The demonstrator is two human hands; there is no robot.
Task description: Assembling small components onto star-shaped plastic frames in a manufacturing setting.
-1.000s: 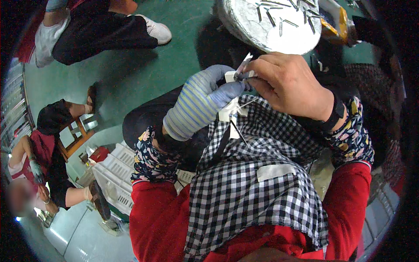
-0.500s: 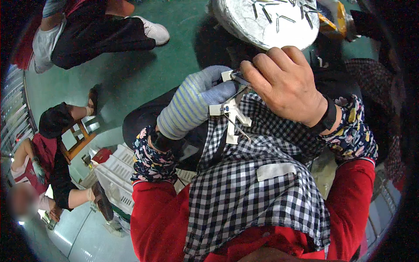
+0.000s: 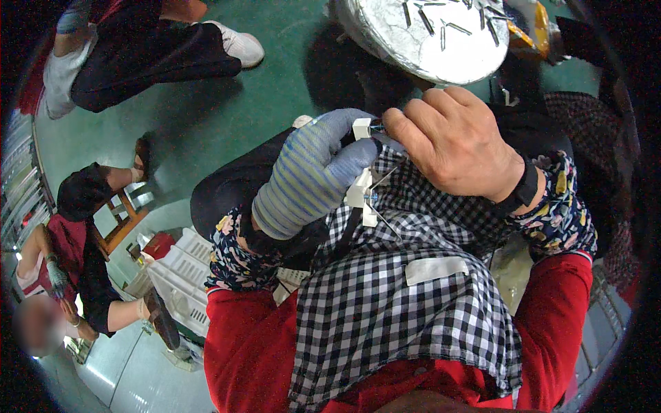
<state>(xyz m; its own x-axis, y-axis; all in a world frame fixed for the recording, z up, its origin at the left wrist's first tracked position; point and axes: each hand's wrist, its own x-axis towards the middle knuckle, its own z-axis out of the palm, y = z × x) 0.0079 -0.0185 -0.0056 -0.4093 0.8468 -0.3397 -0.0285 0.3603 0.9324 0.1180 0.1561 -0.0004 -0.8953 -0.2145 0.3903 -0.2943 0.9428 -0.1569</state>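
Observation:
In a striped grey-blue knit glove, my left hand [image 3: 306, 168] is closed around a white plastic part [image 3: 358, 195] above my lap. One end of that part pokes out past the fingertips, and the rest hangs below the thumb. Thin metal rods and a small bluish fitting stick out of its lower piece. My bare right hand [image 3: 454, 141], with a black wristband, is bent in a pinch just right of the upper white end. A small dark and bluish piece shows at its fingertips, mostly hidden by the fingers.
A round silvery-white tray [image 3: 441, 58] with several thin dark pieces stands ahead, beside yellow packaging [image 3: 540, 31]. White slatted crates [image 3: 182, 282] are at the left. Another person's white shoe [image 3: 237, 45] is at the upper left; a seated person [image 3: 76, 261] is at the far left.
The white part has turned in my left hand, its lower piece now swung below the thumb. My right hand has come slightly down and right, staying near the upper end.

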